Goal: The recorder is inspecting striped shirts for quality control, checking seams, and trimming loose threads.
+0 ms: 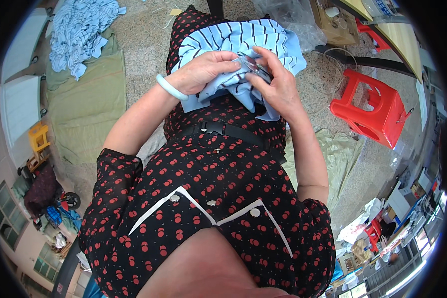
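A light-blue garment with dark and white stripes (218, 37) lies bunched across my lap. My left hand (206, 72), with a pale bangle at the wrist, pinches a fold of it between thumb and fingers. Close beside, my right hand (278, 82) is closed around small metal thread snips (261, 73). The tips of the snips point toward the pinched fold, near my left fingertips. Whether the blades touch the cloth, I cannot tell. Part of the snips is hidden by my right fingers.
On the left, a heap of similar striped cloth (79, 32) lies on a green floor sheet (89, 109). A red plastic stool (390, 116) lies at the right, near a table (397, 37) and a cardboard box (335, 27). Clear plastic wrapping (288, 17) is at the far side.
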The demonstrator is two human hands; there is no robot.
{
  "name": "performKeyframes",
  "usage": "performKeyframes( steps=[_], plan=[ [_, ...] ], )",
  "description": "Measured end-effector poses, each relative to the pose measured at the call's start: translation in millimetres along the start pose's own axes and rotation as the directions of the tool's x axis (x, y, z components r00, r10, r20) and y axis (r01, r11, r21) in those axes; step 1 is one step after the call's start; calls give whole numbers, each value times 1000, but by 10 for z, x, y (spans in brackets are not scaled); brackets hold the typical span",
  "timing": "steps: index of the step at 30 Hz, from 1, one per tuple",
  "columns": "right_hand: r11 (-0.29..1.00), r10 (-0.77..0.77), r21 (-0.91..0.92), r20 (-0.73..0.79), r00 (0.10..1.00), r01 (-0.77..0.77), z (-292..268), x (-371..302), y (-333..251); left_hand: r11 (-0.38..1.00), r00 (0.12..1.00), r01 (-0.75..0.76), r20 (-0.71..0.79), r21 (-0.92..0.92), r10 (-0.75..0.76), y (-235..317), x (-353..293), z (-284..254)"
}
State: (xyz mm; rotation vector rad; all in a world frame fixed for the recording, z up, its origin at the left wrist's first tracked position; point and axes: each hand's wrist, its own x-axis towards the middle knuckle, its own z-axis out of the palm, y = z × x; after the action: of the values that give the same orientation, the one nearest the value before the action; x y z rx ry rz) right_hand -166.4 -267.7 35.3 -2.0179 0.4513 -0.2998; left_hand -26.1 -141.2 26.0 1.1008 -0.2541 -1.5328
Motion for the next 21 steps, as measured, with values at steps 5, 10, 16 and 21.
performKeyframes(
  steps=[5,10,16,21],
  plan=[
    [986,141,76,58,988,-145,54,98,-4,1000,1000,-2,7,24,2,13,-55,-84],
    [994,-112,2,47,993,112,79,108,-82,1000,1000,25,-17,12,-25,25,-157,-91],
    [1000,-3,-7,46,999,3,89,191,-63,984,995,42,-93,174,-26,119,-289,-125],
    [999,-48,10,6,999,48,112,235,-29,977,995,42,-96,210,-22,109,-369,-133]
  ],
)
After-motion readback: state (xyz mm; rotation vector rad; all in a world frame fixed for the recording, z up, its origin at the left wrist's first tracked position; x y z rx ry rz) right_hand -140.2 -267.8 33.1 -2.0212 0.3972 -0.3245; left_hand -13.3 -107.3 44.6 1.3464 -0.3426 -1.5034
